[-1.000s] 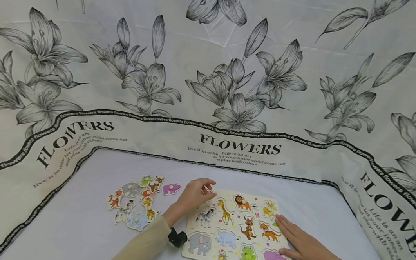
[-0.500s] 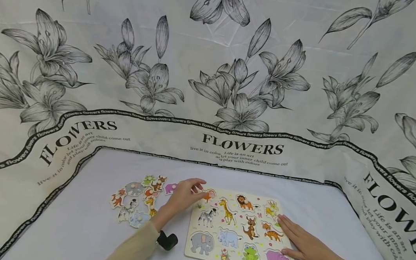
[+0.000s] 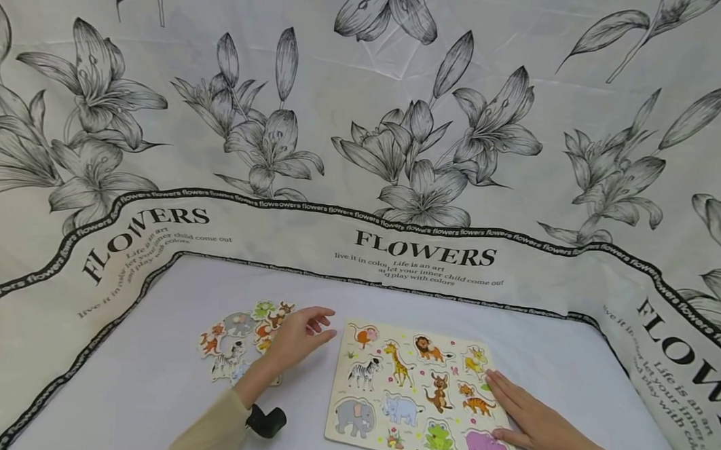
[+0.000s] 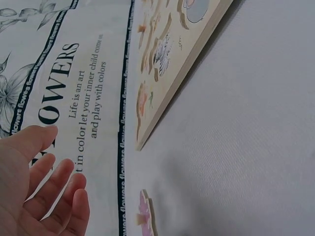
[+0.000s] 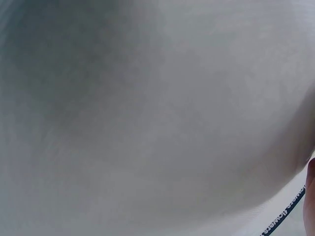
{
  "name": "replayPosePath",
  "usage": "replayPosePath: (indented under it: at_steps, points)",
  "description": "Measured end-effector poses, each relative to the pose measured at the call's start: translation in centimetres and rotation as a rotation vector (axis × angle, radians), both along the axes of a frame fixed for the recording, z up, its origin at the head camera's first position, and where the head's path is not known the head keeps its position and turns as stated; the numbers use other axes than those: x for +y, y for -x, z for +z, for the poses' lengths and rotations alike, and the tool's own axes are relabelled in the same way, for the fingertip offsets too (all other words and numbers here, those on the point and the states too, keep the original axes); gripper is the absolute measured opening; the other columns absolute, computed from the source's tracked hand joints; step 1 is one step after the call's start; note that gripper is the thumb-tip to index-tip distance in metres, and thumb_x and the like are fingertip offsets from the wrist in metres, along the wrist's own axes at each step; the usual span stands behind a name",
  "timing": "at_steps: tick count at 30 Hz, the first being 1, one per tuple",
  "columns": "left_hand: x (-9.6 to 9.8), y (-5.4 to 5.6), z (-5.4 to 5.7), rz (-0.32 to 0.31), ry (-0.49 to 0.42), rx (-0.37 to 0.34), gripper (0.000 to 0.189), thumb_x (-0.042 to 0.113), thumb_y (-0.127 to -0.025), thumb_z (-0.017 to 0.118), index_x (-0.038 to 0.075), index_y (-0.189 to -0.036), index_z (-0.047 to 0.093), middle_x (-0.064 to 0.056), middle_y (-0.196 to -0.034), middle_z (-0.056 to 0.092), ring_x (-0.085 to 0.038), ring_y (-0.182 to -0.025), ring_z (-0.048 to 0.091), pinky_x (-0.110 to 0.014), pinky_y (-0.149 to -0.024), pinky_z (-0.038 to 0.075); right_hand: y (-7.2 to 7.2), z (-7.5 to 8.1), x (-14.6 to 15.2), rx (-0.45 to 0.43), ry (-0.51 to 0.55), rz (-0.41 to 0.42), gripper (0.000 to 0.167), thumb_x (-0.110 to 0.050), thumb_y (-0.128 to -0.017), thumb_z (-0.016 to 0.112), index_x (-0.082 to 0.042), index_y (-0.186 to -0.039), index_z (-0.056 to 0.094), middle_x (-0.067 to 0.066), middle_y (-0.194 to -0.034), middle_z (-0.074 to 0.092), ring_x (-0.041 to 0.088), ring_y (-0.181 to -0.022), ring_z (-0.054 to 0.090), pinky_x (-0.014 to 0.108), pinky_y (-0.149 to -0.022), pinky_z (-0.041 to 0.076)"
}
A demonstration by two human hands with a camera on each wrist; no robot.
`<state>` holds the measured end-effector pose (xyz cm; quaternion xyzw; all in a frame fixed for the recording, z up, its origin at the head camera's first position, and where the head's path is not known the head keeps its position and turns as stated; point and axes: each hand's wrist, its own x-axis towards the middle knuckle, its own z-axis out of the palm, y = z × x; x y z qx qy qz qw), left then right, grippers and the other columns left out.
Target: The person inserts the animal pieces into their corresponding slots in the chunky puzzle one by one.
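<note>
My left hand (image 3: 296,340) hovers between the puzzle board (image 3: 338,387) and a group of loose animal pieces. Its fingers are relaxed, and the left wrist view shows nothing in the palm (image 4: 15,196). My right hand (image 3: 530,421) lies with straight fingers on the board's right edge. Pictured on the board are a monkey (image 3: 363,336), a giraffe (image 3: 397,364), a lion (image 3: 430,349) and several other animals. Among the loose pieces are a zebra (image 3: 226,362), an elephant (image 3: 239,323) and a frog (image 3: 264,309); my left hand and forearm hide some others.
A purple piece with a knob (image 4: 143,219) lies on the white cloth (image 4: 236,147) in the left wrist view. A black wrist camera (image 3: 266,421) sits by my left sleeve. Behind stands a flower-printed curtain (image 3: 292,242). Blurred pale fabric (image 5: 172,123) fills most of the right wrist view.
My left hand has moved left from the board's upper left corner toward the loose pieces, uncovering the monkey picture. The right hand has stayed at the board's edge. The head view has shifted slightly.
</note>
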<state>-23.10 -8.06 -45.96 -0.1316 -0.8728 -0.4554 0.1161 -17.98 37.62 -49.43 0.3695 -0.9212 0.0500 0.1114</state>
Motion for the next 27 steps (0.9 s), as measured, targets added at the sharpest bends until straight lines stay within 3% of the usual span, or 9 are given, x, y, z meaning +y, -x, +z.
replayPosePath:
  at_steps: [10,17,27]
  points:
    - [-3.8,-1.1,-0.3,0.047,-0.003,-0.038,0.031,0.014,-0.083,0.075,0.007,-0.112,0.068,-0.009,-0.094,0.069,-0.009,-0.078,0.059,-0.02,-0.069,0.051,0.2,-0.1,0.1,0.017,-0.004,0.011,0.078,-0.041,-0.086,0.068,-0.002,-0.146,0.036,0.008,-0.155,0.033,-0.013,-0.142,-0.004,-0.001,-0.107,-0.001]
    - [-6.0,-1.9,-0.7,0.036,0.005,-0.093,0.035,0.016,-0.085,0.073,0.004,-0.117,0.066,-0.011,-0.102,0.069,-0.009,-0.082,0.059,-0.019,-0.072,0.051,0.2,-0.3,0.0,0.024,-0.007,0.024,0.078,-0.04,-0.086,0.068,-0.001,-0.145,0.036,0.01,-0.154,0.035,-0.012,-0.143,-0.005,0.0,-0.107,-0.001]
    - [-9.0,-2.9,-1.4,0.001,0.002,-0.067,0.036,0.02,-0.085,0.073,0.003,-0.116,0.066,-0.01,-0.102,0.069,-0.005,-0.081,0.06,-0.02,-0.072,0.052,0.2,0.1,-0.1,0.01,-0.001,0.009,0.078,-0.04,-0.086,0.068,-0.002,-0.146,0.037,0.005,-0.156,0.032,-0.014,-0.142,-0.005,-0.001,-0.106,-0.001]
